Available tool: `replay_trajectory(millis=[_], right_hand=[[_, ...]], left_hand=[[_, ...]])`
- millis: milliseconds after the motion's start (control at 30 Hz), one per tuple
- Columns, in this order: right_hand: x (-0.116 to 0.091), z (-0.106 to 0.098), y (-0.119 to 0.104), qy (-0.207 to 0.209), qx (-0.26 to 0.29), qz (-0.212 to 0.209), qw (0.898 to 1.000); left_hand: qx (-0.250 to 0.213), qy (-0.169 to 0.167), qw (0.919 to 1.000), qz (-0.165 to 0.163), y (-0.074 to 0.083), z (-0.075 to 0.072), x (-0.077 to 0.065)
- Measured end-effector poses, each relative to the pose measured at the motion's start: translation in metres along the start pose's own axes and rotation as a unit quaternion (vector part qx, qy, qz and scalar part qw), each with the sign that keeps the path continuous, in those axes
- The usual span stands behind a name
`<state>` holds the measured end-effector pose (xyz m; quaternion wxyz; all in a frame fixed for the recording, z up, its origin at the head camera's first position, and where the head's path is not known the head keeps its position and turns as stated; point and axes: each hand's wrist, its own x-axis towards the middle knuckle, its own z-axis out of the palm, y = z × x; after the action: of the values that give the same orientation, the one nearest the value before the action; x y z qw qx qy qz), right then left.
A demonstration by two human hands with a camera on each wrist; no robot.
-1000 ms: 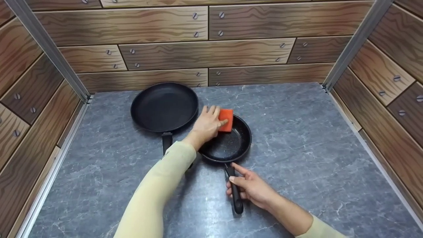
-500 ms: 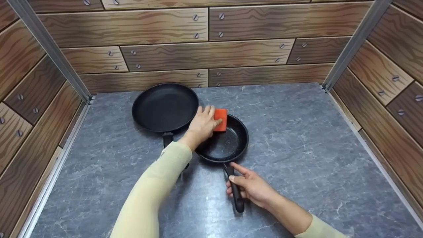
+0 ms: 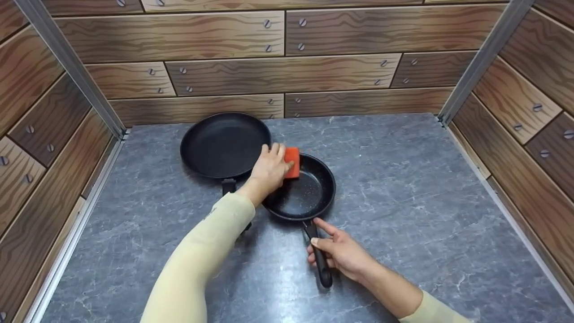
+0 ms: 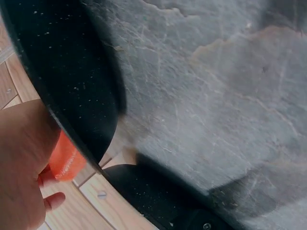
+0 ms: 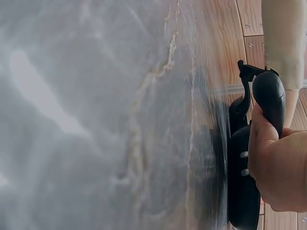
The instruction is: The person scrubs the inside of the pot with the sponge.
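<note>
Worktop (image 3: 403,202), frame centre: smaller pan (image 3: 309,193), apparent wiping.
My left hand (image 3: 268,167) pinches sponge (image 3: 293,163), right hand (image 3: 344,253) grips handle (image 3: 323,268); next stroke likely needs steadiness.

The left hand (image 3: 268,170) and sponge (image 3: 293,162) now sit closer to the left edge of the table (image 3: 394,193), the frying pan (image 3: 307,196) slightly so.

1. The tabletop (image 3: 403,224) is grey-blue with pale, marble-like veins.
2. Behind it stands a back wall (image 3: 215,33) of brown wood-grain planks dotted with slotted screw heads (image 3: 267,23).
3. A left wall (image 3: 45,128) and a right wall (image 3: 520,110) carry the same plank pattern.
4. Grey metal posts (image 3: 74,67) mark both rear corners.
5. A soft white glare (image 3: 289,278) lies on the tabletop's near middle.
</note>
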<state>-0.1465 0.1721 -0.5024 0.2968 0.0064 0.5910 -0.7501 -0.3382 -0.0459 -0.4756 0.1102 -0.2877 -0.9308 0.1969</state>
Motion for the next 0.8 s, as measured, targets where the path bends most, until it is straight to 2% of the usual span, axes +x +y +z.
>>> replay_trajectory(millis=[167,600,800], right_hand=[[0.0,0.0,0.0,-0.001,-0.001,-0.003,1.0],[-0.001,0.0,0.001,-0.002,0.0,-0.01,1.0],[0.0,-0.001,0.002,-0.002,-0.001,-0.01,1.0]], left_hand=[[0.007,-0.01,0.9999,-0.01,-0.001,-0.004,-0.002],[0.019,-0.073,0.9969,-0.021,-0.003,-0.015,-0.011],[0.015,-0.084,0.9959,-0.028,-0.004,-0.02,-0.016]])
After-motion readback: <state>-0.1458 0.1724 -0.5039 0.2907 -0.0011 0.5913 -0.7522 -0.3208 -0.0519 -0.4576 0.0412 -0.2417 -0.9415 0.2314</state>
